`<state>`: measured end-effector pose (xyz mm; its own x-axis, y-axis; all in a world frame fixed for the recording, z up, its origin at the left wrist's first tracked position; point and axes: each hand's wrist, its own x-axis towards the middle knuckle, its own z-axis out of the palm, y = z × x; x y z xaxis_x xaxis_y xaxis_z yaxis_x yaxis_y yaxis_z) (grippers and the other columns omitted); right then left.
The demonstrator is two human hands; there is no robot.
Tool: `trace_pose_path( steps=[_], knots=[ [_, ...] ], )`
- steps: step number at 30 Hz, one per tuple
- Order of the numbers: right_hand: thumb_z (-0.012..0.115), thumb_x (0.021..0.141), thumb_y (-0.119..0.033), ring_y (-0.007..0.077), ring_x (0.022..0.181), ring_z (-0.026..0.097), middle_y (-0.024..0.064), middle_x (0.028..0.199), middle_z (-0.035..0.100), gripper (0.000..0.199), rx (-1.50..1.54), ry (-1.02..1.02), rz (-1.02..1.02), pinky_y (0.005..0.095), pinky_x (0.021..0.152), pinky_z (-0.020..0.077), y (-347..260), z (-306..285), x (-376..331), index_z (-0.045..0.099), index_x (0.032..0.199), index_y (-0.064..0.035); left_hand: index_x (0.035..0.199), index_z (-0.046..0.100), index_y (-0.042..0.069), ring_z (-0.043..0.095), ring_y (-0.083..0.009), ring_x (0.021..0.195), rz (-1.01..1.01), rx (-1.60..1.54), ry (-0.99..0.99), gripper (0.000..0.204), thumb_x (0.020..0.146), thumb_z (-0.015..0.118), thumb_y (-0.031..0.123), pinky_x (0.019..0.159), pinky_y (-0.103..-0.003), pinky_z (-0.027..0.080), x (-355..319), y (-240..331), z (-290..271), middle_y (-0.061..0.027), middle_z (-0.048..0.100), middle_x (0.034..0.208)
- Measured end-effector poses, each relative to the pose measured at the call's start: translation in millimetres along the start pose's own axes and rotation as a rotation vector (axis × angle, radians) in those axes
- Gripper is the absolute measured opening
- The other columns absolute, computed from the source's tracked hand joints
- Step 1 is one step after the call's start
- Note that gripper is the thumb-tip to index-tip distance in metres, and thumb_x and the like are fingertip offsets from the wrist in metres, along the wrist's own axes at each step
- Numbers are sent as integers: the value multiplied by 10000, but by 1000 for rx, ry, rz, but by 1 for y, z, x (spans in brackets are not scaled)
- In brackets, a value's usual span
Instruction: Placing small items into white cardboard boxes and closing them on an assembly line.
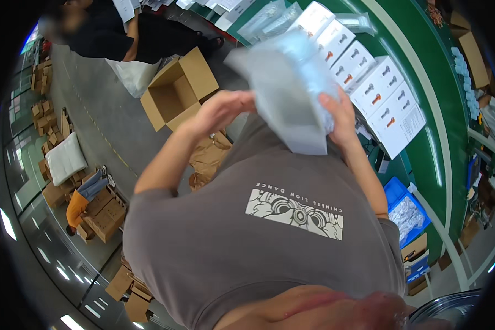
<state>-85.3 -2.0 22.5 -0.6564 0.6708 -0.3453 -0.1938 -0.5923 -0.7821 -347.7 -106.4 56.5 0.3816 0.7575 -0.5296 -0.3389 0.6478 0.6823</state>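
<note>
A translucent, pale blue and whitish plastic bag, seemingly of bubble wrap (291, 91), is held up before my chest and blurred by motion. My right hand (338, 118) grips its right side, with the thumb on the near face and the other fingers mostly hidden. A white, flat-edged part shows along its lower end; I cannot tell whether that is a box inside. At its left edge, my left hand (225, 110) has its fingers stretched out toward the bag; whether the fingertips touch it is unclear.
White printed boxes (393, 104) stand in rows on the green table (443, 165), beside clear bubble bags (272, 19). An open carton (173, 91) is at left, near brown paper (209, 157). A blue bin (407, 212) sits at right. A person in black (102, 30) stands far left.
</note>
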Motion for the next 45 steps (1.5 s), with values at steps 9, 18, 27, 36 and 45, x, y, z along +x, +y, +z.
trace_pose_path(
  steps=[9, 18, 27, 36, 45],
  knots=[
    [713, 871, -205, 188, 1088, 600, 127, 1200, 637, 580, -533, 499, -478, 315, 946, 466, -49, -79, -32, 504, 1353, 41, 1330, 403, 34, 518, -153, 1044, 711, -65, 548, 415, 966, 534, 184, 946, -300, 414, 95, 9, 114, -135, 561, 1171],
    [688, 703, -126, 254, 922, 656, 173, 1056, 674, 559, -1234, -8, -429, 373, 838, 516, -214, -70, -126, 618, 1230, 47, 1216, 469, 24, 530, -106, 859, 678, 362, 154, 328, 936, 581, 153, 775, -258, 453, 135, 2, 159, -109, 634, 1014],
    [713, 641, -148, 325, 727, 631, 199, 837, 664, 427, -1401, -253, 377, 366, 660, 494, -226, -69, -141, 701, 1025, 38, 1227, 453, 14, 564, -108, 822, 432, 432, -266, 361, 935, 610, 156, 710, -279, 466, 158, -10, 230, -148, 653, 1048],
    [618, 927, -273, 291, 892, 667, 161, 1031, 669, 282, -997, 214, -64, 388, 756, 522, -122, -119, -209, 659, 1000, -3, 1271, 472, 13, 453, -214, 1240, 449, 738, -137, 329, 987, 472, 179, 1055, -338, 327, 189, -34, 243, -175, 468, 1361],
    [635, 915, -288, 293, 903, 683, 157, 1005, 711, 349, -811, 1840, -219, 364, 795, 545, 56, -426, -427, 661, 1099, 8, 1273, 486, 0, 479, -172, 1128, 228, 602, -116, 357, 981, 470, 206, 1016, -296, 339, 221, -93, 324, -123, 535, 1211]
  ],
)
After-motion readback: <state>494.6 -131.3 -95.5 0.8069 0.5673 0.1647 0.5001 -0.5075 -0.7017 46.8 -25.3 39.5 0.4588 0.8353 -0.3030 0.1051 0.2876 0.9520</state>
